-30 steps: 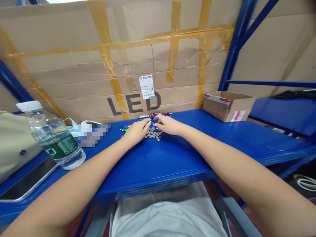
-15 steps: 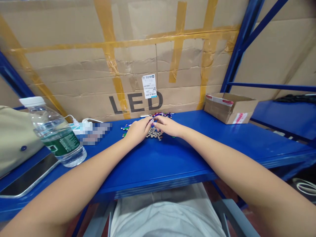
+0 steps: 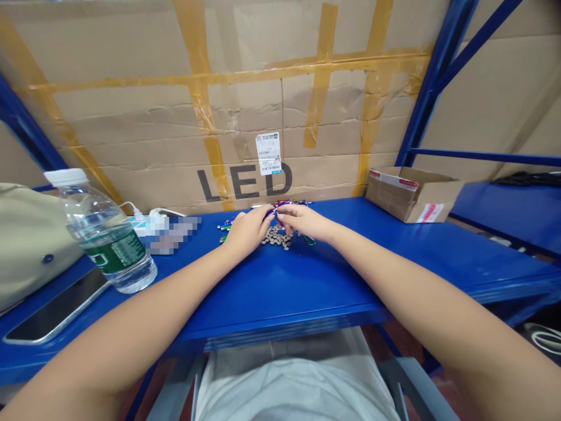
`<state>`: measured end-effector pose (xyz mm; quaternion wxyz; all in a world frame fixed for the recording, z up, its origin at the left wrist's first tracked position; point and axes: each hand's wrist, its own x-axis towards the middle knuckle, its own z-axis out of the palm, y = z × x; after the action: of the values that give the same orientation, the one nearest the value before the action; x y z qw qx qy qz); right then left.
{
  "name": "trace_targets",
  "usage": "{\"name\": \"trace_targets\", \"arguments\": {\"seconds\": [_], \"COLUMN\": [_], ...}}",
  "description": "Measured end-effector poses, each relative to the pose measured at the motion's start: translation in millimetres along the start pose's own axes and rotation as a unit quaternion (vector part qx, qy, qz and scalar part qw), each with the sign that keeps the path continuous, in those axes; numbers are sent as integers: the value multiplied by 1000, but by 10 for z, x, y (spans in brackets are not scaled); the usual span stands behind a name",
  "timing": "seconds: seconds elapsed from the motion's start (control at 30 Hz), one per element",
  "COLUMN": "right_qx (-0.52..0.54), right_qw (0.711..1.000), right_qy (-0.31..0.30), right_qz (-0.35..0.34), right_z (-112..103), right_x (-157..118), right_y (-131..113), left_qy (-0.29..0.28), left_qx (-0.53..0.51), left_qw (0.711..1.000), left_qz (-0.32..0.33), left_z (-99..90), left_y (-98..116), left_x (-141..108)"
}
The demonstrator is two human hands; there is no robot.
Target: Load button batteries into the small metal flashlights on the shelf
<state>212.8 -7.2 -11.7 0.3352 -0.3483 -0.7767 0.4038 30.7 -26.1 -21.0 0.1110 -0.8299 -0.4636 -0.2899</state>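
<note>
My left hand (image 3: 248, 230) and my right hand (image 3: 307, 222) meet over the blue shelf top. Between their fingertips is a small shiny purple tube (image 3: 275, 211), partly hidden by the fingers. The left fingers are closed on one end; the right thumb and fingers are bent round the other. Just below lies a loose heap of small silver discs (image 3: 277, 237), like button cells. Slim blue and green metallic tubes (image 3: 225, 225) lie left of my left hand. Red and purple ones (image 3: 289, 203) lie behind the hands. A green loop (image 3: 309, 240) shows under my right hand.
On the left of the blue shelf top (image 3: 280, 286) stand a water bottle (image 3: 118, 251), a phone (image 3: 56, 307), a beige bag (image 3: 35, 245) and a white power strip (image 3: 153, 224). An open cardboard box (image 3: 412, 193) sits back right. Taped cardboard (image 3: 245, 117) walls off the rear.
The view has shifted slightly. My right fingers have moved a little on the small purple tube, which shows more plainly between the hands, and more of the green loop is visible.
</note>
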Motion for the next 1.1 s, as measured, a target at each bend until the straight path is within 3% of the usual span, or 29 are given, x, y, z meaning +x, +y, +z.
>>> {"name": "trace_targets", "arguments": {"seconds": [0.37,0.5,0.6,0.67,0.77,0.83,0.9,1.1], "right_qx": [87,91,2,-114,-314,-400,-427,-363], "right_qw": [994,992,996,992,947,914,902,926], "right_qy": [-69,-91,-81,-44,17,25,13,-9], "right_qz": [22,-9,-26,-34,-67,-69,-61,-101], "right_z": [3,-15,-51,-76,-88,-73,-47,-20], "right_x": [-30,-43,-41,-34,-28,-32,-39,-30], "right_y": [30,34,38,39,18,-12,-44,-36], "left_qy": [33,32,28,23,22,23,26,30], "left_qx": [-30,-60,-80,-91,-104,-111,-118,-146], "left_qw": [998,996,994,994,993,992,992,988], "left_qz": [36,55,64,64,58,52,47,37], "left_z": [5,12,35,49,59,59,59,61], "left_y": [14,-9,-26,-28,-14,-2,1,-25], "left_x": [-15,-11,-12,-16,-24,-27,-27,-19]}}
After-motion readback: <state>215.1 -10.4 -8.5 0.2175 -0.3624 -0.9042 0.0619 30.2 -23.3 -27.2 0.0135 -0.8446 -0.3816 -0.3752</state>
